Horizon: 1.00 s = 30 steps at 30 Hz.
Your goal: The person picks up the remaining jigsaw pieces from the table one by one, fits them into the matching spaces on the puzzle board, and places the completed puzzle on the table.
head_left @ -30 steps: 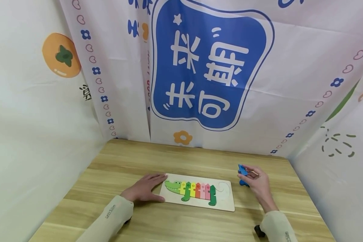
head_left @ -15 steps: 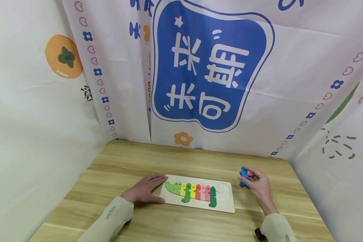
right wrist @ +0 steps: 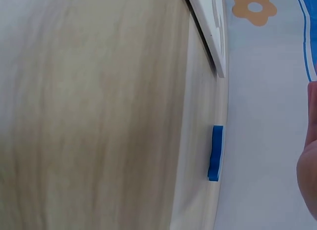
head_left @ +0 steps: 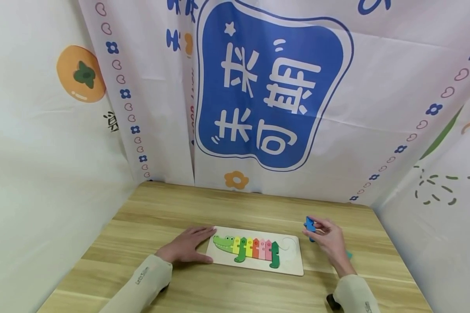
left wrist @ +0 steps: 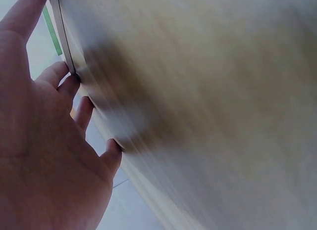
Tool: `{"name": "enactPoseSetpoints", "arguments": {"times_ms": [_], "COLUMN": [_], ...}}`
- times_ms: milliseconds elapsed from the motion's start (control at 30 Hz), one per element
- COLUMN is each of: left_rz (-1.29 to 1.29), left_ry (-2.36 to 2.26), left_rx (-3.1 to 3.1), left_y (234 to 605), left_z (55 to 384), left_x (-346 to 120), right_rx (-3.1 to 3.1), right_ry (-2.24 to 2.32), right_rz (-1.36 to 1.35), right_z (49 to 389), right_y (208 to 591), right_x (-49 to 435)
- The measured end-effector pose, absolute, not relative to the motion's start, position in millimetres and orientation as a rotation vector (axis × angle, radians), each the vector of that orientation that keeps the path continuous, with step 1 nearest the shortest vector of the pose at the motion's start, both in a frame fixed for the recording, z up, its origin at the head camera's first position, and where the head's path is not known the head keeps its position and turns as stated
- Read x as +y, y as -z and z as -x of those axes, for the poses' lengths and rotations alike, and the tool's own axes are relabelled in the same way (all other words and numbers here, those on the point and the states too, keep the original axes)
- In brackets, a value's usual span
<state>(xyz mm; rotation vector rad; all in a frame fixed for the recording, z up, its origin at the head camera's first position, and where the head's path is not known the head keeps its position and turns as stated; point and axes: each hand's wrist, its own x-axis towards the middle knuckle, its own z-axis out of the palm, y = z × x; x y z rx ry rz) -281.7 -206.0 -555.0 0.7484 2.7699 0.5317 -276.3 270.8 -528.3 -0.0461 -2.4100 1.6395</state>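
Observation:
A wooden crocodile puzzle board (head_left: 254,266) lies flat on the table. Its head, striped body pieces and two green leg pieces are in place, and a curled tail outline shows bare at the right end. My left hand (head_left: 186,247) rests at the board's left edge, fingers extended along the upper corner and thumb at the lower one; the left wrist view shows its fingertips touching the edge. Right of the board, above the table, my right hand (head_left: 330,241) pinches a blue puzzle piece (head_left: 310,224). Another blue piece (right wrist: 215,153) lies on the table below.
A teal piece (head_left: 349,255) shows partly behind the right wrist. White printed cloth (head_left: 172,143) walls off the back and both sides of the wooden table (head_left: 219,289).
My right hand has moved slightly left with the blue puzzle piece, whose angle has turned a little. The teal piece has come into sight. My left hand and the board have stayed put.

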Motion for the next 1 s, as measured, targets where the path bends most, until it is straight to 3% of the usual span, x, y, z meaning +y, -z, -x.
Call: {"name": "enactPoseSetpoints", "arguments": {"times_ms": [1000], "left_rz": [-0.759], "left_ry": [-0.548], "left_rx": [2.764], "left_y": [554.7], "left_z": [282.8], "left_x": [-206.7], "right_rx": [-2.417], "right_ry": [-1.593], "right_rz": [-0.023], "right_z": [276.0], "right_y": [532.3], "right_x": [269.8]}}
